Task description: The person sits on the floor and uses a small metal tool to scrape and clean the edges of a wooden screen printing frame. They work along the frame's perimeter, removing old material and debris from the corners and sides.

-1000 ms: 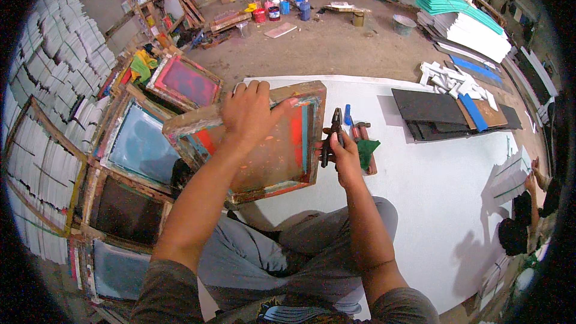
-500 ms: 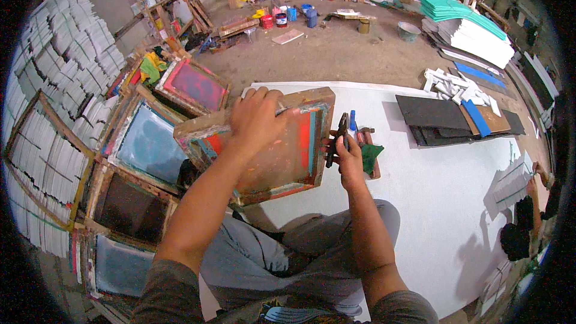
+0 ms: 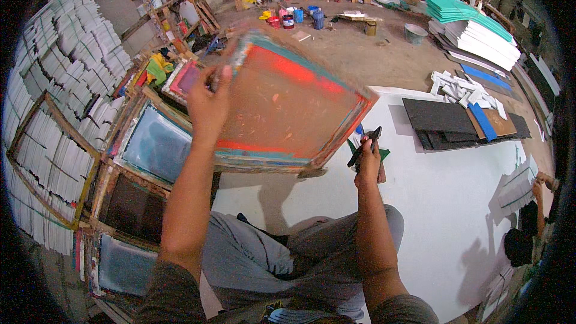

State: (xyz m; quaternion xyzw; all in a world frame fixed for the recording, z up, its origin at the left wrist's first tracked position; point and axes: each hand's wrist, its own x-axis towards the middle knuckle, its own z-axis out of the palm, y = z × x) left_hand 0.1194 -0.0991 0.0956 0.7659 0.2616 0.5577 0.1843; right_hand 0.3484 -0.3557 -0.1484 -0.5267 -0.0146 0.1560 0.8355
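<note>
My left hand [image 3: 209, 108] grips a wooden screen printing frame [image 3: 282, 105] by its left side. The frame hangs tilted in the air above my lap and the white board, its brownish mesh bordered by red and teal paint. It is slightly smeared by motion. Close to the frame's lower right corner, my right hand [image 3: 369, 163] is closed around a black plier-like tool [image 3: 376, 134]; its exact kind is unclear. Partly hidden behind that hand, a green piece [image 3: 385, 154] and a small blue item [image 3: 359, 129] lie on the white board [image 3: 432, 204].
More screen frames [image 3: 153, 141] lean at my left, before tall stacks of white sheets [image 3: 66, 54]. Black boards [image 3: 429, 120] and white offcuts [image 3: 465, 93] lie at right. Another person's hand [image 3: 540, 186] holds sheets at far right. Paint cans [image 3: 288, 21] stand on the far floor.
The screen printing frame has been raised and turned, its mesh now facing me more. My left hand has shifted from its top edge to its left side. My right hand has moved right with the tool.
</note>
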